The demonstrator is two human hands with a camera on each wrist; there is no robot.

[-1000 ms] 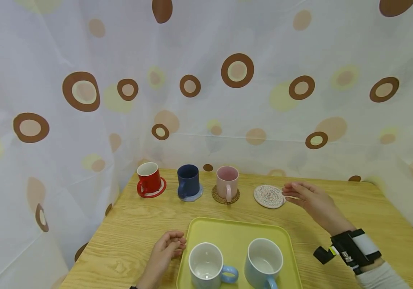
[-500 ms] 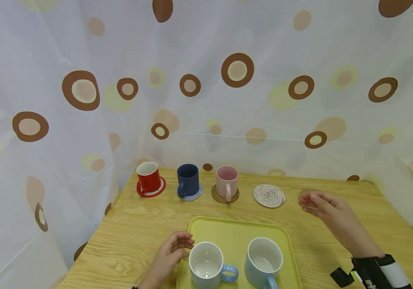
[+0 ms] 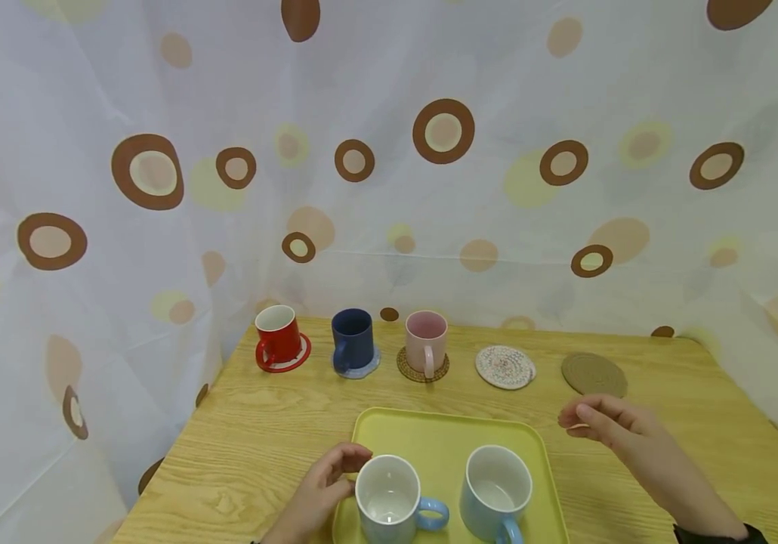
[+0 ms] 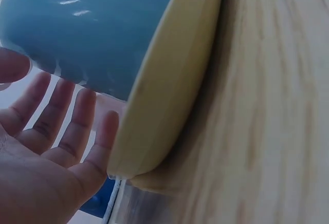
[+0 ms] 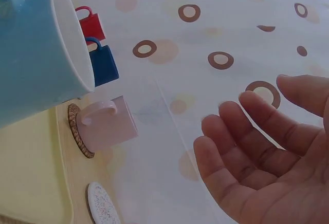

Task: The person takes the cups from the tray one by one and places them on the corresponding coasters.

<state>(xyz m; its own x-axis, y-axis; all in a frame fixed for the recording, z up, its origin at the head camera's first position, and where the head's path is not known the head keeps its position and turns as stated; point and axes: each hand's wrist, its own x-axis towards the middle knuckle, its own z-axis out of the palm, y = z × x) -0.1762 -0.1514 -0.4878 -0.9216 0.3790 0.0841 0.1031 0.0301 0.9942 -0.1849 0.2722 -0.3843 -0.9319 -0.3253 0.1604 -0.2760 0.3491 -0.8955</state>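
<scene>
A light-blue mug with a white inside (image 3: 382,523) stands at the left of the yellow tray (image 3: 430,432), handle pointing right. My left hand (image 3: 321,487) is at that mug's left side, fingers relaxed around the wall; whether they touch it I cannot tell. In the left wrist view, its fingers (image 4: 82,113) spread under the blue wall, beside the tray's rim. A second light-blue mug (image 3: 479,508) stands on the tray's right, its handle toward me. To the right of the tray my right hand (image 3: 637,442) hovers, loosely bent and holding nothing, in front of a brown coaster (image 3: 595,373).
Along the table's (image 3: 253,446) back stand a red mug (image 3: 282,343), a dark blue mug (image 3: 356,341) and a pink mug (image 3: 423,352), each on a coaster. A white patterned coaster (image 3: 505,367) lies right of them. A dotted curtain (image 3: 389,91) hangs behind.
My right hand has drawn away from the white coaster, right and toward me, and a brown coaster now lies on the table there. My left hand has moved right, up to the left light-blue mug.
</scene>
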